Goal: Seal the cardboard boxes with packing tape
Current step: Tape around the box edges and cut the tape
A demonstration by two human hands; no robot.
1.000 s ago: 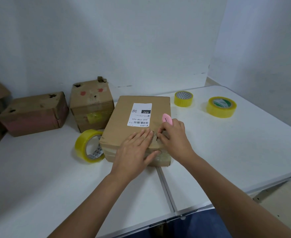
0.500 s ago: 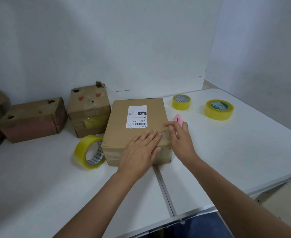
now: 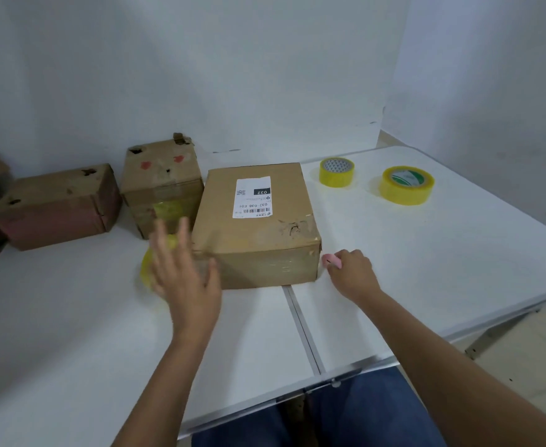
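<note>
A brown cardboard box (image 3: 258,233) with a white shipping label lies flat in the middle of the white table (image 3: 426,269); its near right top corner is torn. My left hand (image 3: 184,269) hovers blurred just left of the box with its fingers spread, in front of a yellow tape roll (image 3: 147,269) that it mostly hides. My right hand (image 3: 350,272) rests on the table at the box's near right corner and grips a small pink cutter (image 3: 329,261).
Two worn cardboard boxes (image 3: 55,204) (image 3: 162,188) stand against the wall at the back left. Two more yellow tape rolls (image 3: 336,171) (image 3: 406,184) lie at the back right. A seam (image 3: 300,321) splits the tabletop. The table's edge runs along the right.
Both hands have come off the box top. My left hand swung left toward the tape roll; my right hand dropped with the pink cutter to the table beside the box's corner.
</note>
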